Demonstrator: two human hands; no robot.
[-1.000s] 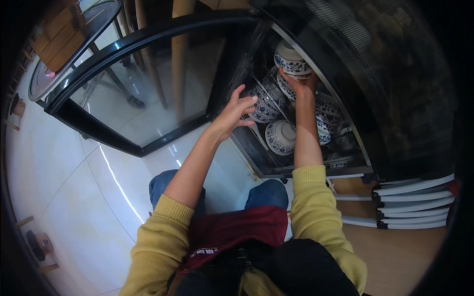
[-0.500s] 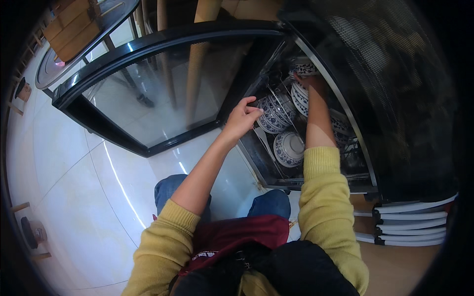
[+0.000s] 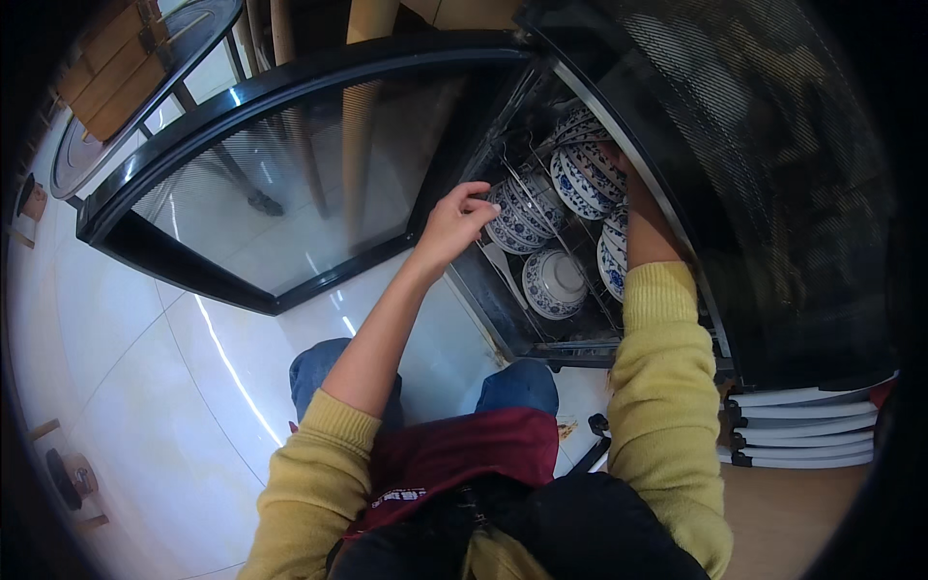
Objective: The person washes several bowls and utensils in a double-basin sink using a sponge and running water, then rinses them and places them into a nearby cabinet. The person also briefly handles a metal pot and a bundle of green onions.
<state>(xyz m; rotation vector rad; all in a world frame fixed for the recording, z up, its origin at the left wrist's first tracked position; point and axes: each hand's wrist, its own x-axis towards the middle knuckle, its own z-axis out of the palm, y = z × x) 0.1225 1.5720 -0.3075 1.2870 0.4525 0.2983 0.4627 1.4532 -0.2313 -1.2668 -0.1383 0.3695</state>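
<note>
My left hand (image 3: 456,224) is at the left side of the cabinet opening, thumb and fingers loosely curled and apart, with nothing in them. Its fingertips are beside a stack of blue-and-white patterned bowls (image 3: 523,215) in a wire rack. A single patterned bowl (image 3: 555,284) lies tilted just nearer to me. My right arm reaches deep into the cabinet (image 3: 474,311). Only a little of my right hand (image 3: 616,158) shows next to another row of patterned bowls (image 3: 584,184); its fingers are hidden. More bowls (image 3: 613,253) lie beside my right forearm.
The black-framed glass door (image 3: 290,174) stands swung out to the left. A dark mesh-patterned panel (image 3: 773,193) borders the opening on the right. Stacked white-edged items (image 3: 802,425) lie at lower right. A round table (image 3: 87,159) is at far left, above pale floor tiles (image 3: 126,387).
My right hand has moved from the far bowls toward the right, behind the cabinet's edge, uncovering more of the bowl row. My left hand stays near the bowl stack. The view has shifted slightly.
</note>
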